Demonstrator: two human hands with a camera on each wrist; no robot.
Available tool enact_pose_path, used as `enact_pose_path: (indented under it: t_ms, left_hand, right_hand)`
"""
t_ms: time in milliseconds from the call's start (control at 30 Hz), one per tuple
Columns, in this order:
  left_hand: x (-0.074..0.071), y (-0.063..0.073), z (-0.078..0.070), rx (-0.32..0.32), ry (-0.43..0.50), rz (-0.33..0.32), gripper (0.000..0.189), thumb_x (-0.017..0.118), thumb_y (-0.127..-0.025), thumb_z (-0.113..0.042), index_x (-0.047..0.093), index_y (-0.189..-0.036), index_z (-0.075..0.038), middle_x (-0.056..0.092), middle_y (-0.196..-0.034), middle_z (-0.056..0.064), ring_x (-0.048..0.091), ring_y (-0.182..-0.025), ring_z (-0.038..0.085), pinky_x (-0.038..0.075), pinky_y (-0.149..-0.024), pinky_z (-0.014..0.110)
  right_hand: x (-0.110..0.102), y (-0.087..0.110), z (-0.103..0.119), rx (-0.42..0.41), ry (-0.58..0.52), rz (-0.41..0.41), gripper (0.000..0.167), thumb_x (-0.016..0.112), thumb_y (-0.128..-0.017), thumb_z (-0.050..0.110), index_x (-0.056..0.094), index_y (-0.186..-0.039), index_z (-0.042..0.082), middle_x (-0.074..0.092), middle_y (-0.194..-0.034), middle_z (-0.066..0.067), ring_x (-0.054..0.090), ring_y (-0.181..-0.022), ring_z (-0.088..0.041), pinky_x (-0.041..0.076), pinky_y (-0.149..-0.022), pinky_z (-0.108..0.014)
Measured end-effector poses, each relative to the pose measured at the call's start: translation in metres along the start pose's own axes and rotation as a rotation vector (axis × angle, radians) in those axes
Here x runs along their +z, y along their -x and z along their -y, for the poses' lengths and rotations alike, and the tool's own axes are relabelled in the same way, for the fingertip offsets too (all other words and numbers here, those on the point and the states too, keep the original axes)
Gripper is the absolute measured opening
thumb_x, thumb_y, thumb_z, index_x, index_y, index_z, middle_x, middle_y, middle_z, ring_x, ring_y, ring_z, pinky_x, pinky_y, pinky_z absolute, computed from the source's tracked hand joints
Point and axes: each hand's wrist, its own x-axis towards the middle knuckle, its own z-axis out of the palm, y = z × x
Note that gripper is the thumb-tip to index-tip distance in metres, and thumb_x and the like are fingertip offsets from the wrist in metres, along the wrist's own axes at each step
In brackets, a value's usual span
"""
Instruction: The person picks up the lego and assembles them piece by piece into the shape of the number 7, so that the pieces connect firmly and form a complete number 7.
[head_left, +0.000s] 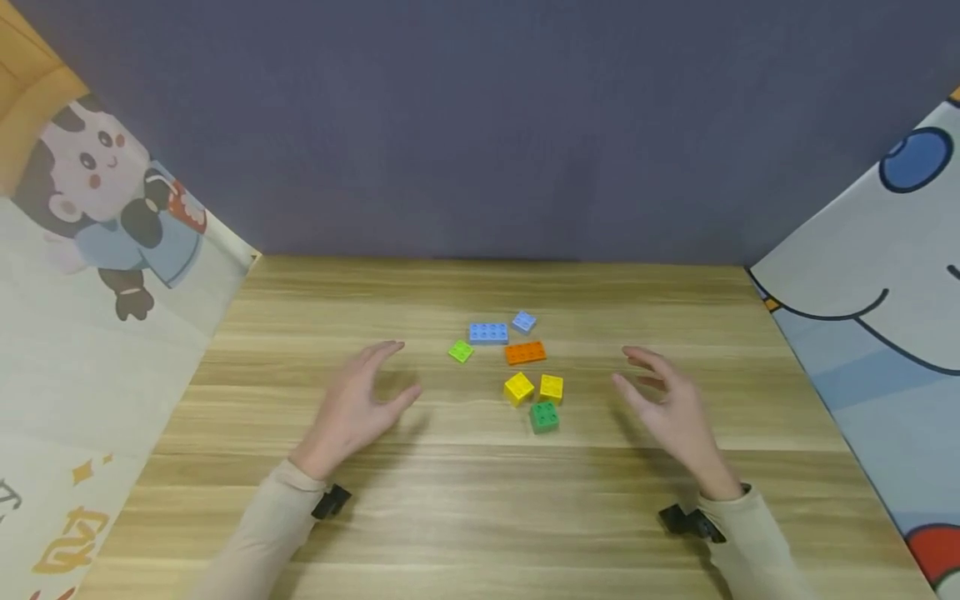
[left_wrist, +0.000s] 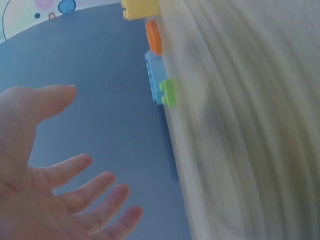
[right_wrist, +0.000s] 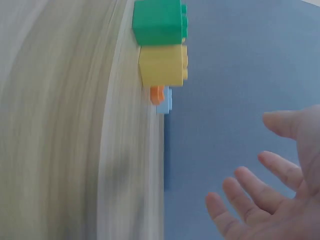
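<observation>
Loose toy building bricks lie in the middle of the wooden table. At the back are a long blue brick and a small blue brick, with a lime green brick to their left and an orange brick in front. Nearer are two yellow bricks, the left one turned at an angle, the right one just behind a dark green brick. My left hand hovers left of them, fingers apart, holding nothing. On the right, my right hand is likewise raised and bare.
The wooden table meets a dark blue-grey panel at its back edge. Side panels with cartoon prints stand at the left and right. A small black device sits on each wrist.
</observation>
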Motion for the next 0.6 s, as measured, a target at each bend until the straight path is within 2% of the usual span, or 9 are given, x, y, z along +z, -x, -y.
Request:
enact_pose_path:
  t_ms: [267,367,433,500,600]
  left_hand:
    - [0.013,0.001,-0.007,-0.006,0.054,0.06,0.074,0.081,-0.094,-0.041,0.053,-0.154,-0.009,0.054,-0.159,0.016,0.05,-0.148,0.04,0.04,-0.123,0.061]
    - [0.017,0.0,-0.009,0.007,0.053,0.07,0.073,0.081,-0.094,-0.041,0.054,-0.154,-0.009,0.057,-0.157,0.016,0.054,-0.144,0.039,0.043,-0.121,0.06]
    - [0.019,-0.001,-0.011,0.018,0.054,0.074,0.072,0.081,-0.094,-0.041,0.055,-0.152,-0.008,0.059,-0.155,0.015,0.06,-0.138,0.038,0.047,-0.117,0.06]
    - [0.021,-0.001,-0.014,0.024,0.06,0.081,0.071,0.08,-0.094,-0.042,0.056,-0.152,-0.008,0.061,-0.153,0.015,0.064,-0.132,0.037,0.051,-0.113,0.059]
    - [0.024,-0.002,-0.019,0.029,0.07,0.095,0.068,0.08,-0.094,-0.042,0.059,-0.15,-0.009,0.065,-0.149,0.013,0.068,-0.125,0.034,0.055,-0.108,0.056]
  right_hand:
    - [0.008,0.002,0.001,0.058,-0.088,0.064,0.041,0.075,-0.101,0.012,0.066,-0.14,0.003,0.068,-0.141,-0.02,0.069,-0.119,-0.04,0.056,-0.091,-0.011]
    - [0.01,0.002,0.001,0.073,-0.094,0.075,0.042,0.075,-0.1,0.012,0.066,-0.14,0.002,0.068,-0.141,-0.02,0.073,-0.115,-0.03,0.057,-0.089,-0.012]
    - [0.012,0.002,0.001,0.084,-0.097,0.081,0.042,0.076,-0.1,0.012,0.066,-0.139,0.001,0.069,-0.139,-0.02,0.073,-0.114,-0.016,0.057,-0.09,-0.013]
    - [0.014,0.002,0.001,0.091,-0.099,0.093,0.042,0.076,-0.1,0.012,0.066,-0.138,0.001,0.07,-0.139,-0.02,0.071,-0.114,-0.008,0.059,-0.093,-0.017]
    - [0.017,0.002,0.002,0.103,-0.097,0.114,0.042,0.076,-0.099,0.013,0.066,-0.138,0.002,0.07,-0.138,-0.02,0.071,-0.116,-0.015,0.062,-0.097,-0.03]
